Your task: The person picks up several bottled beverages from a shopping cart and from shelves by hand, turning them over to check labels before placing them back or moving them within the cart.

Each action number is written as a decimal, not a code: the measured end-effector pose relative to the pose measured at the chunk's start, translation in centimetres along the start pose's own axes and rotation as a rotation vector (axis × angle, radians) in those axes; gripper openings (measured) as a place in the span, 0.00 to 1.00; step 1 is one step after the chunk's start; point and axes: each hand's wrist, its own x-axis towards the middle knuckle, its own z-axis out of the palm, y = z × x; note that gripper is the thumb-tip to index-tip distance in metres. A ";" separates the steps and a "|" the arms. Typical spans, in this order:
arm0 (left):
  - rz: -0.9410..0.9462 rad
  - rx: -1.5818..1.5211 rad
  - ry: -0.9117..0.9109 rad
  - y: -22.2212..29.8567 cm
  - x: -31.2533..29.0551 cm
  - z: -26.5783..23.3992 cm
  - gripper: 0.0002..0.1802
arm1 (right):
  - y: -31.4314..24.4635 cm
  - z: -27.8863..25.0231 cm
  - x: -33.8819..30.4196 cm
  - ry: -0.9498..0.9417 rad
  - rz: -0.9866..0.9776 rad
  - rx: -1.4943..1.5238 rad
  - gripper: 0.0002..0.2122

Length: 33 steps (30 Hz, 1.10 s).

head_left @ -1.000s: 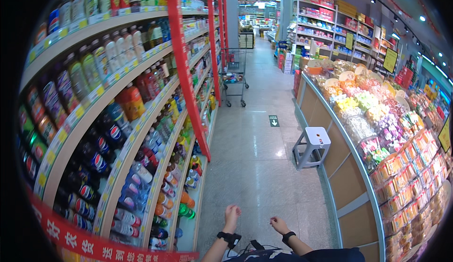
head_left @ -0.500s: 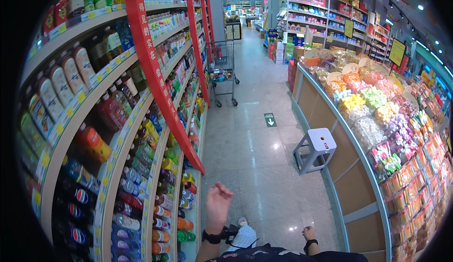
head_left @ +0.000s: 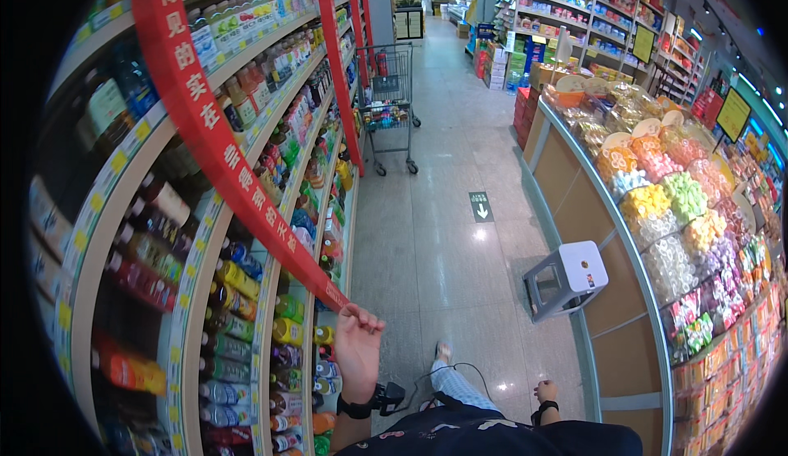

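Note:
My left hand (head_left: 359,349) is raised in front of me, beside the bottle shelves. Its fingers are loosely bent and a little apart, with nothing seen in them. In this view it overlaps the low end of a red banner strip (head_left: 238,164); whether they touch I cannot tell. A black band with a small dark device (head_left: 389,397) is on that wrist. Lower down on the right, my right hand (head_left: 545,392) hangs by my side, fingers half curled and holding nothing visible. Drink bottles (head_left: 231,345) fill the shelves (head_left: 197,279) on my left.
A shopping cart (head_left: 389,99) with goods stands against the shelves ahead. A grey plastic stool (head_left: 581,269) is beside the candy counter (head_left: 603,292) on the right. Boxes (head_left: 497,70) are stacked farther up the aisle. A dark cable (head_left: 472,366) loops near my leg.
I have moved forward along the aisle: the stool, counter and banner are nearer. My left hand has shifted slightly left and the right hand slightly right and up; one leg is farther forward.

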 end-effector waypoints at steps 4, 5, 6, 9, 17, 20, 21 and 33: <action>0.019 -0.034 -0.050 -1.2 8.1 2.8 0.07 | -5.3 2.8 5.8 -0.028 0.082 -0.021 0.09; 0.025 -0.033 -0.047 -1.2 10.3 3.7 0.07 | -7.0 3.5 7.4 -0.012 0.108 -0.018 0.09; 0.052 -0.012 -0.059 -1.0 12.6 4.6 0.07 | -8.9 4.3 9.2 0.003 0.133 -0.014 0.09; 0.118 0.019 -0.045 -0.4 19.8 7.7 0.10 | -16.0 5.9 16.5 -0.030 0.031 -0.119 0.10; 0.641 0.368 0.048 -0.3 36.3 8.5 0.09 | -48.8 17.6 27.3 -0.167 -0.496 0.145 0.11; 0.753 0.541 0.217 -2.1 42.4 6.7 0.09 | -60.1 22.2 26.5 -0.348 -0.619 0.326 0.10; 0.764 0.553 0.255 -2.5 44.6 6.4 0.09 | -63.4 23.2 26.1 -0.393 -0.631 0.321 0.10; 0.752 0.586 0.200 -3.7 76.7 7.9 0.11 | -86.0 32.2 39.1 -0.172 -0.770 0.214 0.11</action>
